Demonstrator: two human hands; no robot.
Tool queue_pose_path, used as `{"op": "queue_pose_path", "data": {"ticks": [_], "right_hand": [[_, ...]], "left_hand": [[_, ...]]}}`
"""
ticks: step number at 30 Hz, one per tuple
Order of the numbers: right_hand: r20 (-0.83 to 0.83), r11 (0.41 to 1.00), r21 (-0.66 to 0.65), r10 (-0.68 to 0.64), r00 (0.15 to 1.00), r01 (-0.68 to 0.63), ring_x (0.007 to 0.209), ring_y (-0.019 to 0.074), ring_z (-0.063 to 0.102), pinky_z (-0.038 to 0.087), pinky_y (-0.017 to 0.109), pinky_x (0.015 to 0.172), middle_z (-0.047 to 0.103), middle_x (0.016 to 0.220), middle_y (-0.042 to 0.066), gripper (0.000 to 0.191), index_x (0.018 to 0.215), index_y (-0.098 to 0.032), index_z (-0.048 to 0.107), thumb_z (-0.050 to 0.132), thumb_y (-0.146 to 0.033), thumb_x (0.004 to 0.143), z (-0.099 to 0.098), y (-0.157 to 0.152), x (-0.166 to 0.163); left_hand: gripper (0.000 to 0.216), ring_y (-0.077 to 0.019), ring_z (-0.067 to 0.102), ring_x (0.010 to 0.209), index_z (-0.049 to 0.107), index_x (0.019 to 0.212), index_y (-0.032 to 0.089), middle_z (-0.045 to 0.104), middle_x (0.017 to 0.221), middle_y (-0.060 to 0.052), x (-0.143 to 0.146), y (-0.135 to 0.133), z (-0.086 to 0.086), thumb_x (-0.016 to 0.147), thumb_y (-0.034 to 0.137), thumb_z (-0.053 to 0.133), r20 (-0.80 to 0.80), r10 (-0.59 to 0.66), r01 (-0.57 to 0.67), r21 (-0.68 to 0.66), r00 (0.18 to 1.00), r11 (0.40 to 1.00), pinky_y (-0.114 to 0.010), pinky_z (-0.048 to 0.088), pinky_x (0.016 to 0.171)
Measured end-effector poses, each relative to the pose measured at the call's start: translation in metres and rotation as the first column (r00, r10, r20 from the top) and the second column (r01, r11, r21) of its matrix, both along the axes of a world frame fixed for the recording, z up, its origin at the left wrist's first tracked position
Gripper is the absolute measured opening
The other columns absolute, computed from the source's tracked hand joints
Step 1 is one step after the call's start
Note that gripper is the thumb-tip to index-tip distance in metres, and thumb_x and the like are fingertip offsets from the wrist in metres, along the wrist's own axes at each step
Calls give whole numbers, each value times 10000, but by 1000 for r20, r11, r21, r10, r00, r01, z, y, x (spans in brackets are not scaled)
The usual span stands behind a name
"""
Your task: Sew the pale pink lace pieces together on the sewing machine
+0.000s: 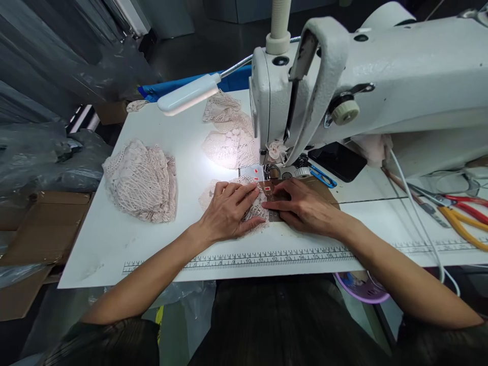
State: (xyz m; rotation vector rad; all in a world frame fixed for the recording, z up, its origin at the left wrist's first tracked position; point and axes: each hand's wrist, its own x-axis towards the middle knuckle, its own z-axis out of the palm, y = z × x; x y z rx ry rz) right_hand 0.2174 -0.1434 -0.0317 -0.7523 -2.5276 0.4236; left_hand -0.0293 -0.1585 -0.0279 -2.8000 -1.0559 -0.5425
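My left hand [229, 211] lies flat, fingers stretched, pressing a pale pink lace piece [209, 195] on the white table [114, 239] just before the needle area of the sewing machine [343, 86]. My right hand [301, 206] lies beside it, fingers together and extended, pressing the lace edge and a brown guide piece [324, 187] near the presser foot [271, 172]. The fingertips of both hands nearly meet under the lamp's bright spot.
A stack of lace pieces [141, 180] lies at the left, more lace [229, 134] behind the needle. A lamp head [188, 94] hangs over the table. Scissors with red and yellow handles [463, 211] and blue snips [322, 177] lie at right. Cardboard boxes [41, 229] stand left.
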Motion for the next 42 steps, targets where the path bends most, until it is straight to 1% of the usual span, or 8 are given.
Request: {"op": "queue_pose_path", "data": {"ticks": [5,9,14,25,30,34,38,42], "right_hand": [[-3,1000,-7,-9,1000,9,1094,239,498,477,474,974,536,1067,115,339,1164,-252,703,489,-172,915,-2,1,0],[-16,999,-29,-24,1000,24,1087,236,515,485,473,968,545,1073,110,320,1129,-268,717,506,-177,907,-3,0,-1],[-22,1000,-12,-20,1000,20,1061,244,525,498,482,940,547,1056,119,318,1121,-257,723,509,-177,900,-2,0,-1],[-21,1000,-20,-16,1000,16,1061,234,511,492,465,955,520,1059,114,328,1135,-246,718,490,-187,907,-4,1,0],[-31,1000,-2,-10,999,10,1046,237,509,502,466,930,537,1048,110,328,1129,-266,721,502,-178,901,-3,1,-1],[-23,1000,-14,-11,1000,11,1072,238,503,491,466,951,535,1042,104,329,1124,-275,722,507,-174,897,-3,1,-2],[3,1000,-18,-23,1000,23,1085,240,492,478,467,967,540,1067,103,335,1153,-275,709,505,-185,902,-2,0,-2],[10,1000,6,-25,1000,25,1047,246,490,478,466,947,544,1064,113,309,1132,-249,718,503,-210,914,-2,0,-2]], "left_hand": [[554,-283,554,1047,546,1241,133,600,1307,-154,1,-2,2,959,585,395,28,30,-30,28,999,999,-452,363,840],[620,-285,563,1034,556,1237,119,576,1340,-174,3,-5,3,929,639,420,-2,16,-16,30,1000,999,-454,375,854],[635,-298,565,1014,580,1218,116,567,1346,-186,2,-5,0,908,655,449,-51,26,-24,42,998,999,-470,388,853],[576,-291,565,975,591,1191,97,592,1314,-181,2,-7,-1,922,595,484,-68,22,-14,114,997,993,-443,413,815],[552,-294,560,999,557,1254,122,588,1318,-181,2,-6,-1,937,566,473,-47,21,-17,69,999,997,-454,406,826],[564,-291,554,1012,523,1300,148,587,1324,-164,1,-4,-1,940,578,459,-22,28,-28,28,999,999,-451,382,829],[557,-290,545,1008,529,1280,162,590,1330,-137,2,-5,-2,938,595,453,-27,43,-42,34,999,999,-447,364,817],[555,-300,550,984,545,1256,137,592,1325,-148,6,-7,0,934,584,474,-75,62,-58,57,995,997,-461,360,818]]}}
